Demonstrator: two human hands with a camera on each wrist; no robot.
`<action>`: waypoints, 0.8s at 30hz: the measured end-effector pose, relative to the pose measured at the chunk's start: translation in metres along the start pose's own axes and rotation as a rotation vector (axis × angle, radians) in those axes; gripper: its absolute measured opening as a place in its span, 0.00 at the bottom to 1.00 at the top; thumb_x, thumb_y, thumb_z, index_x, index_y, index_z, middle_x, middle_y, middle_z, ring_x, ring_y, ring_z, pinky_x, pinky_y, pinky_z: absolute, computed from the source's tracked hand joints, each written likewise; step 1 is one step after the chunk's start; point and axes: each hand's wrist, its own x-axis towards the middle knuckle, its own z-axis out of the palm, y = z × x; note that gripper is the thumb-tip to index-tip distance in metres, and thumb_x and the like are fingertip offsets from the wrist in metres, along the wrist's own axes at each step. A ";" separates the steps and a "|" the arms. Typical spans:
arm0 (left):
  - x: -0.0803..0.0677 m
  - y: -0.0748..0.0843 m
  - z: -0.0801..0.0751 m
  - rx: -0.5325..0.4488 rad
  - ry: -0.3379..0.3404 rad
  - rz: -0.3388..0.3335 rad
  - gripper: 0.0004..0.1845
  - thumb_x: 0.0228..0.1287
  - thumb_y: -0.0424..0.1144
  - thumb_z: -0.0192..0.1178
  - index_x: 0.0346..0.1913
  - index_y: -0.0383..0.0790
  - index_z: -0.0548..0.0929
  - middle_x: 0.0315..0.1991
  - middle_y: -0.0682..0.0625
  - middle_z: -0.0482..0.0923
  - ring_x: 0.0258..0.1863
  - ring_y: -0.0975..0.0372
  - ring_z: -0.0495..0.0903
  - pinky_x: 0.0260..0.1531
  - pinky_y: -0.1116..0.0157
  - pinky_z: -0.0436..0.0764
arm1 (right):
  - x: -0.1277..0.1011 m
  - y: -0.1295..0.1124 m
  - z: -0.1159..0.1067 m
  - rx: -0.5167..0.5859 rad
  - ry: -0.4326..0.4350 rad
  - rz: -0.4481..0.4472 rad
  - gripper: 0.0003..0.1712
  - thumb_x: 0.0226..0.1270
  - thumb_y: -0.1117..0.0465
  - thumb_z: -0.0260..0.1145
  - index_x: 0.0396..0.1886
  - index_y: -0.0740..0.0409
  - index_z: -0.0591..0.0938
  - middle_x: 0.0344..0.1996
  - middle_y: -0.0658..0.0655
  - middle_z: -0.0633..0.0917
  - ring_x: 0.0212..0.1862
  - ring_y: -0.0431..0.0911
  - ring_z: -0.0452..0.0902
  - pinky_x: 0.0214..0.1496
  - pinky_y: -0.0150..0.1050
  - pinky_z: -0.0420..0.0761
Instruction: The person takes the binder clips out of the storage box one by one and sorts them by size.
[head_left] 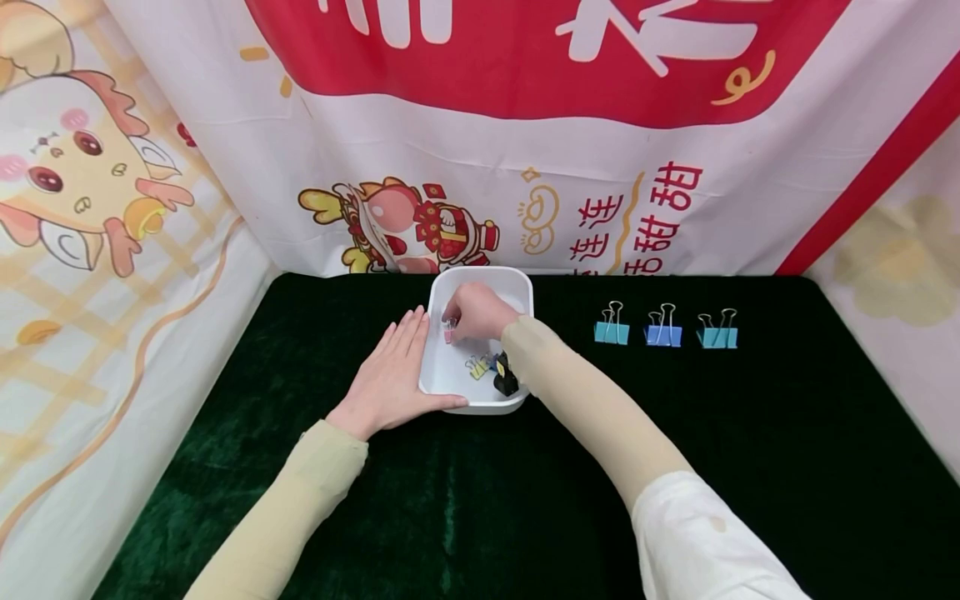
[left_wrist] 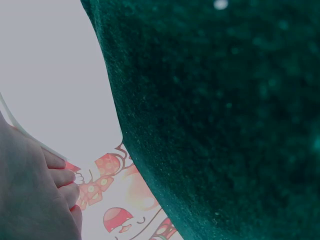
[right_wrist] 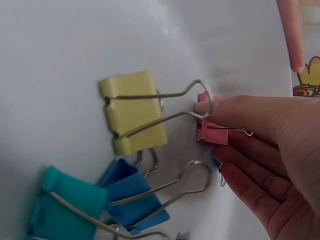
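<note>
My right hand is inside a white plastic box and pinches a small pink binder clip between thumb and fingers. Near it in the right wrist view lie a yellow binder clip, a blue one and a teal one, all with wire handles. Another blue piece shows partly behind the fingers. My left hand lies against the box's left side, fingers straight, with the thumb along the front rim. The left wrist view shows that hand's fingers beside the pale box wall.
Right of the box, three binder clips stand in a row on the dark green cloth: a teal one, a blue one and another teal one. A printed curtain hangs directly behind the box.
</note>
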 end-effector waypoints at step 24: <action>-0.001 0.001 -0.001 -0.004 0.007 0.000 0.72 0.47 0.88 0.49 0.82 0.37 0.43 0.82 0.45 0.38 0.80 0.56 0.36 0.76 0.54 0.40 | -0.009 0.000 -0.005 -0.002 -0.006 -0.009 0.15 0.58 0.61 0.78 0.46 0.57 0.90 0.31 0.46 0.87 0.34 0.40 0.81 0.41 0.31 0.81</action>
